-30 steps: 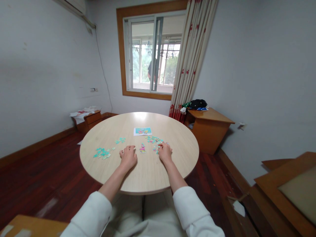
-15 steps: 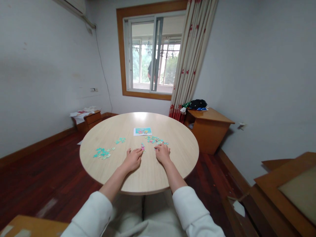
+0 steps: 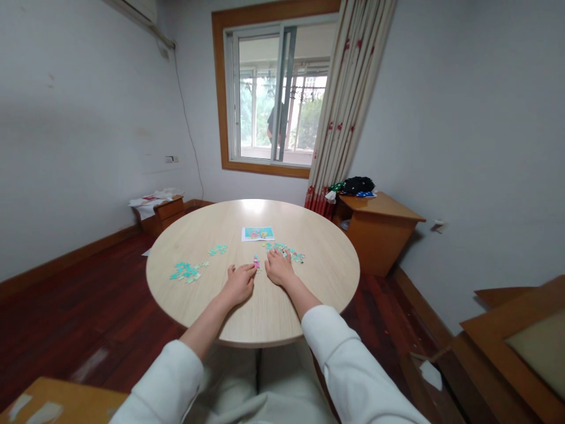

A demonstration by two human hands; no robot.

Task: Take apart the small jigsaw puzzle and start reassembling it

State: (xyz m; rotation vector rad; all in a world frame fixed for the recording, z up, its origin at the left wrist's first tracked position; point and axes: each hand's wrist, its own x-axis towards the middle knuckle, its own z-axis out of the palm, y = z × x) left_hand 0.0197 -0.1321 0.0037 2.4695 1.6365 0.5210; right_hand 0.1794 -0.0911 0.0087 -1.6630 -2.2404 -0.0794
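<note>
My left hand [image 3: 241, 284] rests on the round table, thumb apart and fingers stretched out. Its fingertips touch a small strip of pink jigsaw pieces [image 3: 256, 263]. My right hand [image 3: 279, 268] lies just right of that strip, fingers extended at the near left edge of a loose pile of jigsaw pieces [image 3: 296, 256]; whether a piece is beneath them is hidden. Behind the hands lies a picture card [image 3: 258, 234] in turquoise with pink and yellow figures. More turquoise jigsaw pieces [image 3: 186, 272] are heaped at the left, with a smaller cluster [image 3: 218, 249] closer to the card.
The pale round table [image 3: 194, 229] stands before me. A wooden cabinet [image 3: 382, 227] with dark cloth on top is at the right, and a small cabinet [image 3: 171, 211] at the left. A wooden chair [image 3: 521, 318] stands at the far right. Someone is visible beyond the window [image 3: 259, 112].
My right hand has moved left from the pile of jigsaw pieces towards the pink strip, and its fingers have straightened. My left hand stays at the strip. The view has shifted slightly.
</note>
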